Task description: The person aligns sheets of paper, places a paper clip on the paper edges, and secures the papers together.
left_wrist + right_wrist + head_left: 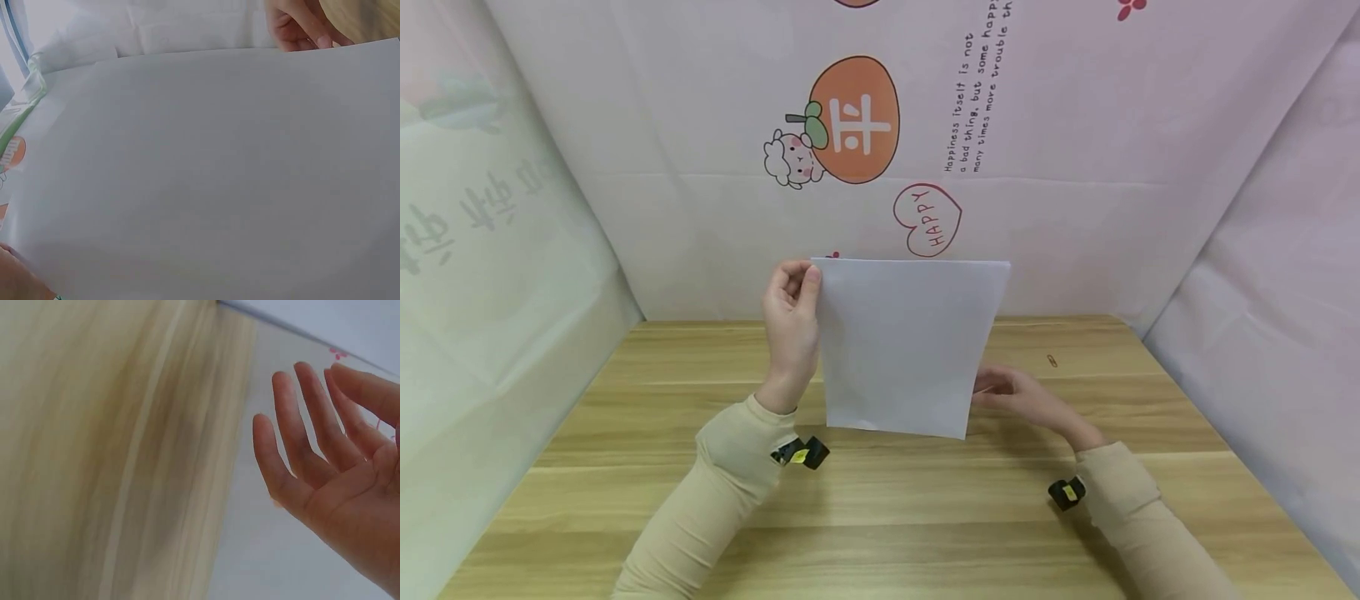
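Holding the white sheet (906,346) upright over the counter (917,508), left hand (792,327) pinched its upper-left corner; right hand (1015,393), fingers loosely spread, empty, hung by the sheet's right edge. Light, steady pinch seemed best against creasing.

Blank-faced, white, rectangular paper (910,346) is held roughly upright over the brown wood-grained desk (895,500), pinched near its upper left corner by the left hand (793,325), its right edge slanting slightly.
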### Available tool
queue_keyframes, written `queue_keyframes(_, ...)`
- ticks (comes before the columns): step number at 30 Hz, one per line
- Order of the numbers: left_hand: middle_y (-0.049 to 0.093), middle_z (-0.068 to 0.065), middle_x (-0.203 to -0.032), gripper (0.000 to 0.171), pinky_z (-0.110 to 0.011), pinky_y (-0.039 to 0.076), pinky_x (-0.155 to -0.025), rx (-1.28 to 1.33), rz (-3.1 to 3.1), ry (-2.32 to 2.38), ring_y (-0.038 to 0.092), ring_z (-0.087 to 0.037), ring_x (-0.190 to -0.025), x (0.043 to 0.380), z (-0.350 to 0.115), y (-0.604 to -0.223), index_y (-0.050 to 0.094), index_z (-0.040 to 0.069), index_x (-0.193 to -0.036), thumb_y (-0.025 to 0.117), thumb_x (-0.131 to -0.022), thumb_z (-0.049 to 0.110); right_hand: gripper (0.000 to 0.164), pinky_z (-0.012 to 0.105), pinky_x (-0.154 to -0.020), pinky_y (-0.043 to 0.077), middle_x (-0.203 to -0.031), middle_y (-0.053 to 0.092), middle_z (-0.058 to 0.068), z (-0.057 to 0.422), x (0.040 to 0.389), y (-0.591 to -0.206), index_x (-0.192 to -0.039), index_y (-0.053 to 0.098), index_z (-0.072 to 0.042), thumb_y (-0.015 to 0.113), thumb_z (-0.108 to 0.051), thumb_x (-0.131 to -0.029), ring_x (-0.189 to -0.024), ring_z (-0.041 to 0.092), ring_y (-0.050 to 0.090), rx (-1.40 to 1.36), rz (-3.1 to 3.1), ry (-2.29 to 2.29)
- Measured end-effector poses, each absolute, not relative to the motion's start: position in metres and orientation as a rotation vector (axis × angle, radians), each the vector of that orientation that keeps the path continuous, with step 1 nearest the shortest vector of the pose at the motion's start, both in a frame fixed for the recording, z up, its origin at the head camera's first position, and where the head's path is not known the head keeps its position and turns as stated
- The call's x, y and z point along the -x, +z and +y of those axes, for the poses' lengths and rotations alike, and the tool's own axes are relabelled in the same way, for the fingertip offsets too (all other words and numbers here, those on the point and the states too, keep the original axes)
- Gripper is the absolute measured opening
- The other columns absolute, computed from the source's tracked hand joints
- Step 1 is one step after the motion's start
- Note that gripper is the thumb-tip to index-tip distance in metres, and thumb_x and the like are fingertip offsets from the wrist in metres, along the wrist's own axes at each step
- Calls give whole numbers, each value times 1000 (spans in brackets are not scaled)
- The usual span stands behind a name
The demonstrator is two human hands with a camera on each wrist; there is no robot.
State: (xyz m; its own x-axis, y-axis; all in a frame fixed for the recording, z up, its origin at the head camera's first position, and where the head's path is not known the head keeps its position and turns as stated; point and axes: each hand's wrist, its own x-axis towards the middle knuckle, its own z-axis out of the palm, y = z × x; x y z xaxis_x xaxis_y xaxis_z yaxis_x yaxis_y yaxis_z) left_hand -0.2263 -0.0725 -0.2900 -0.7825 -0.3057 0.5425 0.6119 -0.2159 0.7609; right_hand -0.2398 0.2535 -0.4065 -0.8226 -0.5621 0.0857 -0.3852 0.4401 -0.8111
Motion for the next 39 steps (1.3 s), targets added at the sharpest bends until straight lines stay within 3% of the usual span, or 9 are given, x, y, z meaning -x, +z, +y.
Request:
queue_keyframes(6,54,-1,-89,5,-19,45,-77,360,-1436,-2042,51,-13,-83,226,-72,-291,54,1,-97,56,-94,4,24,39,-90,49,-112,65,17,263,249,-414,-117,60,0,55,-7,-94,-104,32,60,802,2686,-1129)
queue_keyframes(10,54,-3,-89,11,-19,45,-77,361,-1438,-2033,51,-13,-83,224,-72,-290,53,-6,-100,56,-94,4,25,47,-90,49,-110,65,19,268,253,-420,-115,60,3,56,-7,-93,-101,32,62,767,2804,-998)
queue_keyframes(24,55,-2,-89,17,-21,45,-79,353,-1425,-2022,51,-14,-84,224,-73,-290,51,-13,-102,55,-94,2,25,49,-86,50,-107,65,24,289,267,-428,-114,58,9,57,-1,-91,-97,37,62,675,2931,-899)
queue_keyframes(31,56,0,-88,13,-20,45,-78,348,-1411,-2031,51,-14,-84,224,-74,-291,53,-9,-100,55,-94,3,25,49,-84,51,-105,66,24,296,272,-427,-112,59,8,59,-3,-90,-94,38,64,596,2981,-855)
queue_keyframes(39,55,0,-88,17,-20,45,-78,347,-1401,-2031,51,-14,-83,223,-75,-291,51,-13,-102,55,-94,1,26,50,-83,51,-106,63,29,307,278,-425,-112,57,12,58,-1,-90,-95,43,62,523,3020,-818)
